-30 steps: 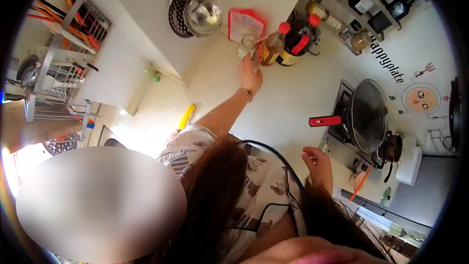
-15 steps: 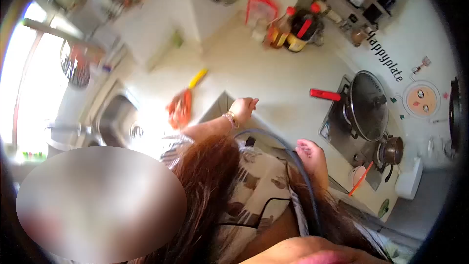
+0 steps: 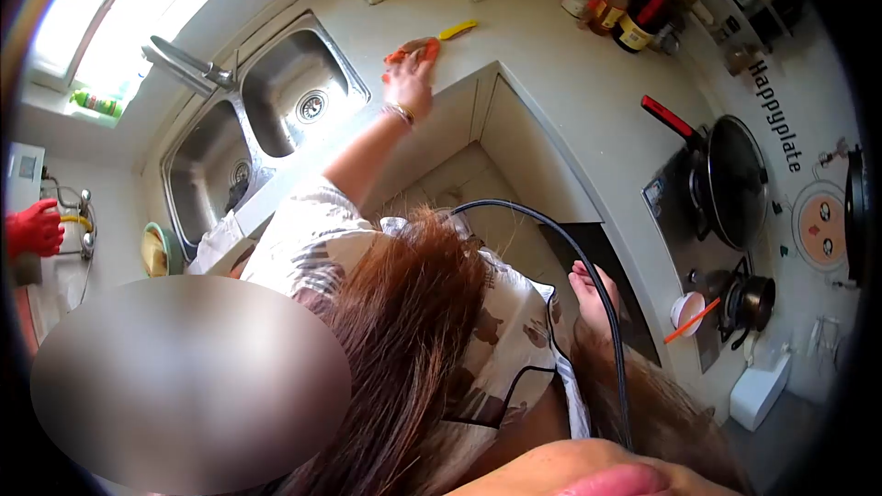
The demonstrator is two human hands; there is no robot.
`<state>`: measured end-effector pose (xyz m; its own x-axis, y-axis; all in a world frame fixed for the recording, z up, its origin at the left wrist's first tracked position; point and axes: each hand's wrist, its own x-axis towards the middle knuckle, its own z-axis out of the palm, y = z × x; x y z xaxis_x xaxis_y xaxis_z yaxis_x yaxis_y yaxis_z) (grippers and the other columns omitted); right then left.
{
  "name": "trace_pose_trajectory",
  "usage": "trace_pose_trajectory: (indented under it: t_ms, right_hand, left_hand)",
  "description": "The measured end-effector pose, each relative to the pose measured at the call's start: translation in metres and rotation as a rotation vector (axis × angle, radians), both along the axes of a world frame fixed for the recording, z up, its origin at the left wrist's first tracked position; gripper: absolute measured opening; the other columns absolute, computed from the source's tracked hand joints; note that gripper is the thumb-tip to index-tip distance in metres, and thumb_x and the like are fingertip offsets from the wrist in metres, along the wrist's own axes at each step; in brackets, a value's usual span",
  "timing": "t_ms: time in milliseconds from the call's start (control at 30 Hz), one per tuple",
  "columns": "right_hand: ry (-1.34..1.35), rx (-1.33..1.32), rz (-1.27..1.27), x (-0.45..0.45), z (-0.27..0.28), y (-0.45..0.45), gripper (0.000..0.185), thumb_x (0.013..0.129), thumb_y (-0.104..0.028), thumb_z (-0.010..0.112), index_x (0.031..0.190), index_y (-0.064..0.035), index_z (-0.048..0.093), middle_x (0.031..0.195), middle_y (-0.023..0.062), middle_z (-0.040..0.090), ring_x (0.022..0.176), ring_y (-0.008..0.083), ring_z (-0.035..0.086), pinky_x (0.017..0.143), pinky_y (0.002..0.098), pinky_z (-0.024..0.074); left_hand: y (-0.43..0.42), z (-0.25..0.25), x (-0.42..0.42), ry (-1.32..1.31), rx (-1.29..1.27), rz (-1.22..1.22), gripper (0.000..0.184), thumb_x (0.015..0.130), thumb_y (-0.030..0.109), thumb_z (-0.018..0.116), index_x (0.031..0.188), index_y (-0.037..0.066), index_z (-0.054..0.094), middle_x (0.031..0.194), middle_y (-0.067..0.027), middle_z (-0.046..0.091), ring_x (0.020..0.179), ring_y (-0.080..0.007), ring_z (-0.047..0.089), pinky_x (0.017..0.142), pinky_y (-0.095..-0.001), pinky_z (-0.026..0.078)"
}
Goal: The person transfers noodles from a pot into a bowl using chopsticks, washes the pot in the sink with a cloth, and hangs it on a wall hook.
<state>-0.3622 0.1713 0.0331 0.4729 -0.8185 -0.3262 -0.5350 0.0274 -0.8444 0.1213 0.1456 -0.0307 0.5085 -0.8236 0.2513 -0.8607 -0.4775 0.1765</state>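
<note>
My left hand [image 3: 409,92], with a bracelet at the wrist, reaches to the counter beside the sink. Its fingers are bent over a crumpled orange cloth [image 3: 421,48]. Just beyond the cloth lies a yellow-handled tool [image 3: 457,29], untouched. My right hand [image 3: 595,296] hangs near the counter's front edge, behind a dark cable [image 3: 577,246]. Its fingers are loosely curled and apart, with nothing in them.
A double steel sink [image 3: 354,69] with a faucet [image 3: 184,64] is at the left. Bottles [image 3: 634,32] and a jar stand at the back right. A lidded pan [image 3: 735,182] and a small pot [image 3: 755,303] sit on the stove, near a cup [image 3: 687,310].
The view has swung toward the sink. My left hand has left the jars and bottles and come down onto the orange cloth. My right hand stays low near the counter edge, still without anything in it.
</note>
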Motion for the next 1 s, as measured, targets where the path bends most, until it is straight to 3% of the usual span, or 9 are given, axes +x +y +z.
trace_pose_trajectory:
  t_ms: [67, 300, 467, 533, 700, 733, 767, 800, 1000]
  right_hand:
    - [0.083, -0.03, -0.013, -0.001, 0.001, 0.012, 0.032, 0.083, -0.016, 0.063, 0.107, 0.0035, 0.058, 0.098, 0.0162, 0.065, 0.085, 0.02, 0.063, 0.072, 0.0291, 0.0497]
    - [0.207, 0.065, -0.162, 0.001, -0.017, 0.061, 0.036, 0.08, -0.021, 0.065, 0.105, 0.0046, 0.059, 0.095, 0.0172, 0.065, 0.086, 0.0232, 0.063, 0.075, 0.031, 0.0492]
    - [0.284, 0.119, -0.197, 0.056, -0.013, 0.069, 0.037, 0.08, -0.022, 0.064, 0.104, 0.0051, 0.059, 0.095, 0.0178, 0.065, 0.086, 0.0249, 0.063, 0.075, 0.0326, 0.0492]
    - [0.247, 0.098, -0.22, 0.076, -0.012, 0.065, 0.038, 0.08, -0.023, 0.064, 0.104, 0.0051, 0.058, 0.095, 0.0184, 0.065, 0.086, 0.0247, 0.063, 0.076, 0.0329, 0.0491]
    - [0.272, 0.095, -0.244, 0.113, -0.013, 0.068, 0.039, 0.079, -0.025, 0.063, 0.105, 0.0039, 0.059, 0.097, 0.0185, 0.064, 0.089, 0.0261, 0.063, 0.078, 0.0333, 0.0488]
    - [0.305, 0.101, -0.243, 0.115, -0.014, 0.071, 0.039, 0.079, -0.025, 0.064, 0.106, 0.0036, 0.058, 0.098, 0.0183, 0.064, 0.09, 0.0266, 0.063, 0.078, 0.0334, 0.0487]
    - [0.322, 0.103, -0.226, 0.116, -0.019, 0.074, 0.04, 0.079, -0.025, 0.064, 0.107, 0.003, 0.058, 0.1, 0.0186, 0.064, 0.091, 0.0269, 0.063, 0.079, 0.0337, 0.0485]
    - [0.338, 0.104, -0.211, 0.117, -0.025, 0.078, 0.041, 0.079, -0.026, 0.064, 0.108, 0.0024, 0.058, 0.101, 0.0188, 0.064, 0.092, 0.0272, 0.063, 0.08, 0.0341, 0.0483]
    - [0.424, 0.069, -0.203, 0.137, -0.038, 0.082, 0.039, 0.078, -0.021, 0.065, 0.106, 0.0047, 0.058, 0.096, 0.0202, 0.064, 0.088, 0.0278, 0.062, 0.078, 0.0346, 0.0487]
  left_hand:
    - [-0.006, 0.004, 0.031, 0.127, 0.135, -0.022, 0.052, 0.079, 0.017, 0.056, 0.128, 0.02, 0.042, 0.138, -0.0141, 0.033, 0.124, -0.0327, 0.033, 0.098, -0.0459, 0.035]
    - [-0.061, -0.068, 0.098, 0.195, 0.281, 0.008, 0.029, 0.09, 0.028, 0.042, 0.112, 0.019, 0.059, 0.135, -0.0085, 0.04, 0.111, -0.0299, 0.052, 0.088, -0.0385, 0.046]
    - [-0.09, -0.092, 0.12, 0.164, 0.338, -0.151, 0.038, 0.092, 0.037, 0.031, 0.101, 0.013, 0.06, 0.114, -0.0053, 0.058, 0.095, -0.0247, 0.061, 0.08, -0.0395, 0.049]
    - [-0.082, -0.039, 0.097, 0.269, 0.351, -0.046, 0.04, 0.091, 0.039, 0.03, 0.101, 0.013, 0.059, 0.108, -0.0064, 0.061, 0.092, -0.0265, 0.062, 0.08, -0.0393, 0.049]
    - [-0.057, -0.014, 0.087, 0.242, 0.353, -0.196, 0.034, 0.088, 0.022, 0.037, 0.108, 0.002, 0.055, 0.135, -0.0079, 0.039, 0.117, -0.0257, 0.047, 0.091, -0.039, 0.044]
    - [-0.047, -0.02, 0.095, 0.213, 0.432, -0.293, 0.035, 0.087, 0.02, 0.035, 0.112, 0.002, 0.053, 0.134, -0.0101, 0.041, 0.118, -0.0267, 0.046, 0.092, -0.0384, 0.044]
    - [-0.035, -0.031, 0.094, 0.08, 0.195, -0.39, 0.035, 0.086, 0.02, 0.038, 0.116, 0.006, 0.051, 0.133, -0.0122, 0.041, 0.117, -0.0275, 0.047, 0.092, -0.0392, 0.044]
    - [-0.036, 0.012, 0.085, 0.356, 0.36, -0.358, 0.036, 0.083, 0.017, 0.044, 0.118, 0.01, 0.049, 0.128, -0.012, 0.047, 0.114, -0.0271, 0.05, 0.09, -0.0395, 0.045]
    - [-0.046, 0.009, 0.119, 0.141, 0.662, -0.601, 0.036, 0.078, 0.026, 0.06, 0.109, 0.009, 0.057, 0.11, -0.0132, 0.057, 0.102, -0.0317, 0.056, 0.082, -0.0404, 0.048]
